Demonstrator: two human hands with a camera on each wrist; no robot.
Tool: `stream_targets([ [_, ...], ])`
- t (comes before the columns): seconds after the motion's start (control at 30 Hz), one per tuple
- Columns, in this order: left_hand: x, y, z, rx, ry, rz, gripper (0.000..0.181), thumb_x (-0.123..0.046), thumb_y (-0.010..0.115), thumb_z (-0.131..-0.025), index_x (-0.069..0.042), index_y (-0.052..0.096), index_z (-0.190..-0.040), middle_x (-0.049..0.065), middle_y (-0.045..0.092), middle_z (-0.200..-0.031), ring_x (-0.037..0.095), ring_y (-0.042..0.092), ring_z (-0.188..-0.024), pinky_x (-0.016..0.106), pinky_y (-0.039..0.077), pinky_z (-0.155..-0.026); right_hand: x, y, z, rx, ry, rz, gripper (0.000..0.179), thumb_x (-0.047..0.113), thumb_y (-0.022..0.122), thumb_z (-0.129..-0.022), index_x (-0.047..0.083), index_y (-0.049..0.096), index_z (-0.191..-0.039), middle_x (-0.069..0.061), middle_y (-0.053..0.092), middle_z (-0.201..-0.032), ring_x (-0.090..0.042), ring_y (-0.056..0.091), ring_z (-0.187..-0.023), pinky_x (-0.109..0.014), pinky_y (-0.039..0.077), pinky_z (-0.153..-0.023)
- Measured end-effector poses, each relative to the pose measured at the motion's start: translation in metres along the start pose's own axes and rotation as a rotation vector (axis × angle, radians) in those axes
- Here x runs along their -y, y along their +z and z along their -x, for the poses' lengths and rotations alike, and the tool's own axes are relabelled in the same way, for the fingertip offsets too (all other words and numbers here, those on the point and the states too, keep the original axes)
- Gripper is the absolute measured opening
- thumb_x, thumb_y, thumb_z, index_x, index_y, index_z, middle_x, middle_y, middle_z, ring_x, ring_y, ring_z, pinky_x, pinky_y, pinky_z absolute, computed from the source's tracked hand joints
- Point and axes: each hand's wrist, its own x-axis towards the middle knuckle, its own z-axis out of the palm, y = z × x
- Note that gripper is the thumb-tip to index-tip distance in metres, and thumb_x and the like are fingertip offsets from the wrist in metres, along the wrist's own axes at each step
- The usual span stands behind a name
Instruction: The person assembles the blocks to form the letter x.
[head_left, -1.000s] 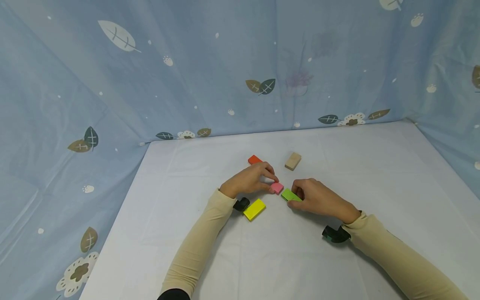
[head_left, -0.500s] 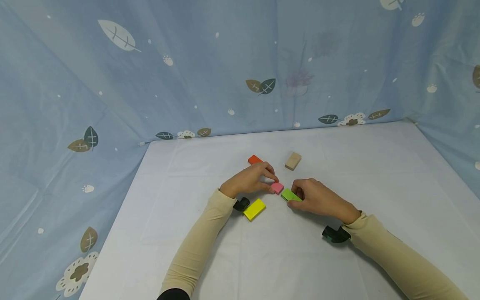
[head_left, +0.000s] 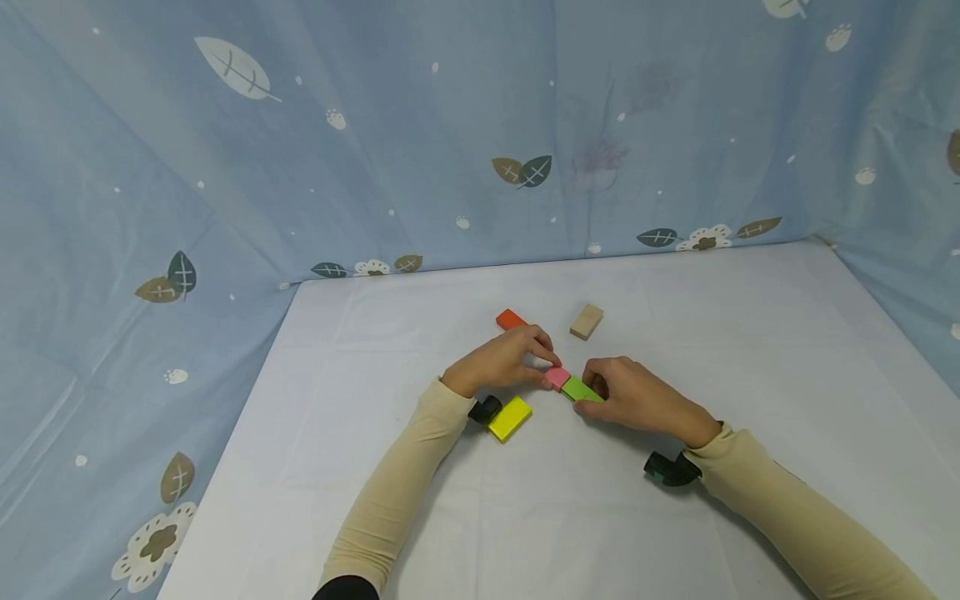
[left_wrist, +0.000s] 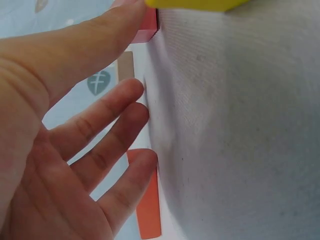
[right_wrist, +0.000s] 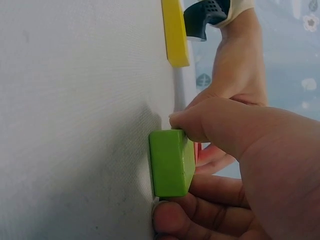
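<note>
A pink block (head_left: 558, 377) and a green block (head_left: 581, 390) lie end to end on the white cloth, touching in the head view. My left hand (head_left: 501, 360) pinches the pink block between thumb and a finger. In the left wrist view its other fingers spread above the cloth, and only part of the pink block (left_wrist: 146, 31) shows behind the thumb. My right hand (head_left: 637, 398) holds the green block by its sides; in the right wrist view the thumb and fingers sit on either side of the green block (right_wrist: 169, 162).
A yellow block (head_left: 510, 419) lies beside the left wrist camera. Behind the left hand is a red-orange block (head_left: 510, 319), partly covered by it. Farther back rests a plain wooden block (head_left: 587, 322). A blue patterned curtain (head_left: 450, 125) hangs behind the table.
My left hand has slid the pink block slightly right, closing the small gap to the green block. The right hand and the green block have stayed in place.
</note>
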Motion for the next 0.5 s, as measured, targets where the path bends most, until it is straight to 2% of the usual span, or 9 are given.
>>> stream_targets([
  [0.5, -0.0026, 0.0006, 0.0007, 0.004, -0.013, -0.031, 0.032, -0.023, 0.079, -0.093, -0.013, 0.077, -0.124, 0.007, 0.062, -0.133, 0.022, 0.054, -0.126, 0.037, 0.047, -0.111, 0.001, 0.0012, 0.0007, -0.026, -0.035, 0.012, 0.022, 0.023, 0.083, -0.086, 0.008, 0.067, -0.09, 0.004, 0.057, -0.07, -0.009, 0.049, -0.063, -0.022, 0.043, -0.056],
])
